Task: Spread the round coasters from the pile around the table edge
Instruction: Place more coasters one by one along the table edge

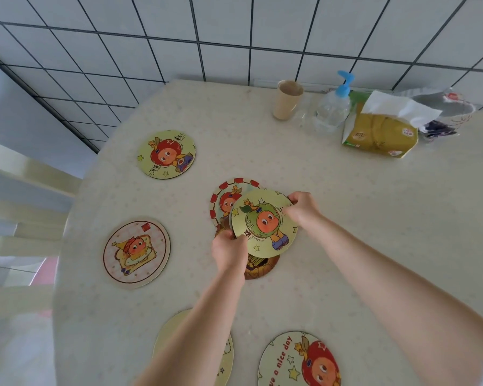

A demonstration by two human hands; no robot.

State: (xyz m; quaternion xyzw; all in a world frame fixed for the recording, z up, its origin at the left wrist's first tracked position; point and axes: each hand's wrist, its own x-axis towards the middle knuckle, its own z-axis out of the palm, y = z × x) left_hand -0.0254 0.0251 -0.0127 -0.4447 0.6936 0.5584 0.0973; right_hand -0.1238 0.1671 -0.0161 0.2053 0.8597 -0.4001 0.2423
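Observation:
A yellow-green coaster with a green-hooded cartoon figure is held over the pile at the table's middle. My right hand pinches its far right edge and my left hand grips its near left edge. Under it lie a red-bordered coaster and a brown coaster. Spread coasters lie near the table's left and near edges: a yellow one far left, a pink toast one left, a pale one partly under my left forearm, and a "nice day" one at the near edge.
At the back right of the table stand a beige paper cup, a clear pump bottle with a blue top and a yellow tissue pack. A white chair stands at the left. A tiled wall runs behind.

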